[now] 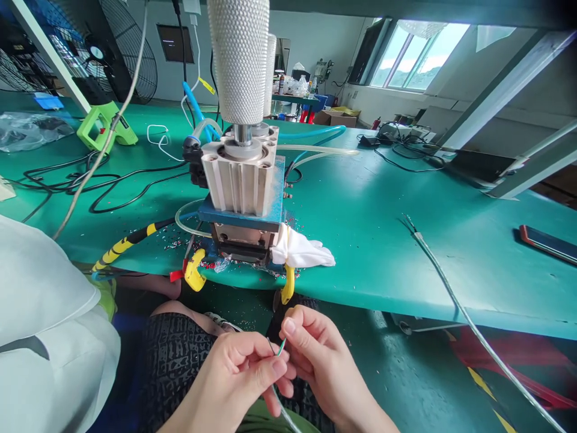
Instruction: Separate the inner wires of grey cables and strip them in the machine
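Close in front of my lap, my left hand (pixel 243 370) is closed in a pinch around the end of a grey cable (pixel 286 415), whose jacket runs down below my fingers. Thin wires fan out of that end, a green wire (pixel 282 347) and a dark one among them. The fingertips of my right hand (pixel 318 361) are pinched on the green wire, almost touching the left fingers. Beyond both hands, at the table edge, stands a pneumatic press (pixel 241 186) with a knurled cylinder on top and a white glove (pixel 306 249) tied at its side.
Another grey cable (pixel 444 282) with a stripped end lies across the green table (pixel 387 240) on the right. A phone (pixel 550 243) is at the far right. Yellow clamps (pixel 195 270) grip the front edge. A person's white sleeve (pixel 45 313) is close on the left, beside black cables (pixel 121 177).
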A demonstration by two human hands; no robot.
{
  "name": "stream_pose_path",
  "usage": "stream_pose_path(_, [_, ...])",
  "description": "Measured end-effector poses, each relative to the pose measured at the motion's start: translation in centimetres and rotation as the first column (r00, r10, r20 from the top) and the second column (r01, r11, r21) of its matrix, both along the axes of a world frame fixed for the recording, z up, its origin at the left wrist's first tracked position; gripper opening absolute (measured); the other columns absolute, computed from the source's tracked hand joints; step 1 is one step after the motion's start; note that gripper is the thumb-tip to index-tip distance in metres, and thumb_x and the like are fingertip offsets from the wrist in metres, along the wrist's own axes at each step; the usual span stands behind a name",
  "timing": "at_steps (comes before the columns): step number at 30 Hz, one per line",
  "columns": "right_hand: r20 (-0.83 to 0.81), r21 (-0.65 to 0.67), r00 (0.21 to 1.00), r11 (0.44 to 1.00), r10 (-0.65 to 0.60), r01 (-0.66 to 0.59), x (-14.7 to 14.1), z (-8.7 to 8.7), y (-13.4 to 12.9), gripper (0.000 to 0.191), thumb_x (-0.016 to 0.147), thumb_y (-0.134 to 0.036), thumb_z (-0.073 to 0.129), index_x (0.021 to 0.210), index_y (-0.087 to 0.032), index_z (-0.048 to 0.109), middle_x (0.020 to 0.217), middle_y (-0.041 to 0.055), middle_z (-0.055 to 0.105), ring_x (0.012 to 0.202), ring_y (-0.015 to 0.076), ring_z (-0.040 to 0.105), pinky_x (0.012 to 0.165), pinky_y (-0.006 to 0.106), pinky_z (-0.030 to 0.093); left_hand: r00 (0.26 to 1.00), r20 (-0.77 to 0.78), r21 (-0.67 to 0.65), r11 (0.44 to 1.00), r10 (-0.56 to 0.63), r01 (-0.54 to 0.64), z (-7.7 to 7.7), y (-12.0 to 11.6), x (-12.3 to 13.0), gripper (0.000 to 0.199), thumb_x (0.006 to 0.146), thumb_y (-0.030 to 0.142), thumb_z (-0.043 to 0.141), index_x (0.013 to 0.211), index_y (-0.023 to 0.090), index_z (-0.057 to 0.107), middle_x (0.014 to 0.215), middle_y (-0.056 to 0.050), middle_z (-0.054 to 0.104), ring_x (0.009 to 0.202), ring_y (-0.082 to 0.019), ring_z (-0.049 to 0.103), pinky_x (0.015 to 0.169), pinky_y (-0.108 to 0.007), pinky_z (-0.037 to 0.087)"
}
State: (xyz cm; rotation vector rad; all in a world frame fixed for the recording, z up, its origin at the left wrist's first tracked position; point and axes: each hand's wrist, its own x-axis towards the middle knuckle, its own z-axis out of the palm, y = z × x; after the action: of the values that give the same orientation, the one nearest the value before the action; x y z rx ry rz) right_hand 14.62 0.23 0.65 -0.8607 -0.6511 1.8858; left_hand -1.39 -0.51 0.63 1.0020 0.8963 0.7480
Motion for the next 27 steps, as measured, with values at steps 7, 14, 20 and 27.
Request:
stream_pose_path(7, [0.003,0.021,1.0,1.0,0.021,-0.021,0.4,1.5,-0.2,0.047,0.079,-0.049,0.085,0.067,-0.017,0.053,0.05,-0.0042,0.053,0.044,0.0069,0.05,0.041,0.015,0.026,0.997,0.056,-0.006,0.999,0.046,-0.046,0.3,-0.2,0.2,0.034,0.087,0.048,0.074,0.081,0.014,0.075,0.075,-0.008,0.074,0.069,-0.017,0.069,0.064,-0.025,0.058])
stream_pose_path(14, [0.063,0.15,0.992,0.984,-0.105,0.095,-0.4,0.8,-0.1,0.032,0.082,-0.04,0.085,0.071,-0.015,0.068,0.057,-0.0028,0.058,0.047,0.0056,0.042,0.042,0.016,0.031,0.976,-0.012,0.045,0.975,0.219,-0.219,-0.2,-0.3,0.8,0.027,0.088,0.041,0.074,0.079,0.015,0.071,0.074,-0.003,0.072,0.055,-0.011,0.064,0.055,-0.02,0.055])
stream_pose_path(20, [0.075,0.217,0.992,0.972,-0.105,0.087,-0.5,0.2,-0.1,0.019,0.082,-0.034,0.085,0.078,-0.017,0.079,0.066,-0.0017,0.056,0.05,0.0079,0.053,0.042,0.018,0.03,0.975,0.1,-0.035,0.98,0.199,-0.197,-1.3,-0.1,0.6,0.028,0.091,0.043,0.071,0.081,0.017,0.065,0.067,-0.001,0.065,0.059,-0.014,0.065,0.046,-0.02,0.053])
stream_pose_path(27, [0.183,0.258,0.97,0.96,-0.16,0.11,0.0,0.1,0.1,0.022,0.082,-0.036,0.084,0.07,-0.018,0.079,0.068,-0.0008,0.061,0.046,0.0046,0.048,0.042,0.019,0.03,0.982,0.075,-0.013,0.985,0.171,-0.171,-1.4,-0.4,0.5,0.032,0.093,0.045,0.068,0.081,0.015,0.063,0.068,-0.001,0.067,0.051,-0.01,0.062,0.047,-0.018,0.05])
